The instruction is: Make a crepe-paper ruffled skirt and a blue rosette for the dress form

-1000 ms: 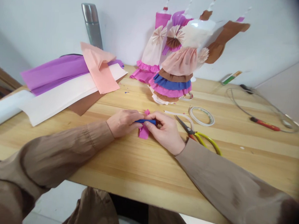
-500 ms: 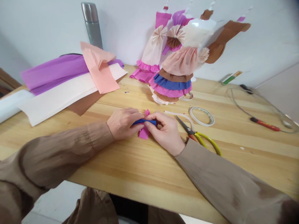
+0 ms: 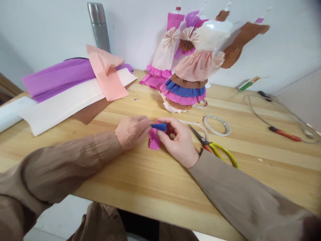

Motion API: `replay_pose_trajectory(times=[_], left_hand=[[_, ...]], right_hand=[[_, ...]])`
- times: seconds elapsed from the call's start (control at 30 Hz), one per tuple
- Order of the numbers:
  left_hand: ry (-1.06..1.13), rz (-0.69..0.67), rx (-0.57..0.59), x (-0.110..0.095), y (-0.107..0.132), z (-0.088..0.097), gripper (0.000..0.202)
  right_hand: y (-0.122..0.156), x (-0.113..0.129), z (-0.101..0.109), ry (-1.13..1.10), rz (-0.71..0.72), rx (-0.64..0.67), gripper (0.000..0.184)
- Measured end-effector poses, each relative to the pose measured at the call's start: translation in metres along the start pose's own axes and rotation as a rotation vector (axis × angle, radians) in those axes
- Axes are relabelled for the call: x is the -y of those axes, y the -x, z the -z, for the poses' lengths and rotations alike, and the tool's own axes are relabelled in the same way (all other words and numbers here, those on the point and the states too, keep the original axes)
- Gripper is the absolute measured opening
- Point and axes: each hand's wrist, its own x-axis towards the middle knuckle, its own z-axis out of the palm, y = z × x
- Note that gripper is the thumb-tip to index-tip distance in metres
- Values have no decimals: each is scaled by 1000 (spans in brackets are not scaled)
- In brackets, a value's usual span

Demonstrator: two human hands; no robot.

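Observation:
Pinched in my left hand [image 3: 131,132] is one end of a narrow strip of blue pleated paper [image 3: 159,126]. Its other end fans out slightly toward my right hand [image 3: 177,138], whose thumb and curled fingers close around that end. Under the blue paper a small piece of magenta paper [image 3: 154,141] lies on the wooden table [image 3: 137,179], partly covered by my fingers. Scissors with yellow handles [image 3: 214,145] rest partly spread, just right of my right hand.
A roll of tape [image 3: 217,125] lies behind the scissors. Dolls in layered paper dresses [image 3: 191,72] stand at the back. Purple paper [image 3: 62,76] and other coloured sheets are piled left, near a grey flask [image 3: 99,28]. A red-handled tool with a cord [image 3: 285,133] lies right.
The folds of the blue paper have spread at the right end. My right fingers have shifted slightly up and loosened around it, covering the top of the magenta piece. My left hand has barely moved.

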Motion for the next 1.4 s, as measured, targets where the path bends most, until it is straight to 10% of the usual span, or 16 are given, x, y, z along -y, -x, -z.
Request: replay_pose_trajectory(times=[1.4], left_hand=[[19, 138, -44, 0, -1, -2, 30]], right_hand=[[1, 4, 2, 146, 187, 43, 25]])
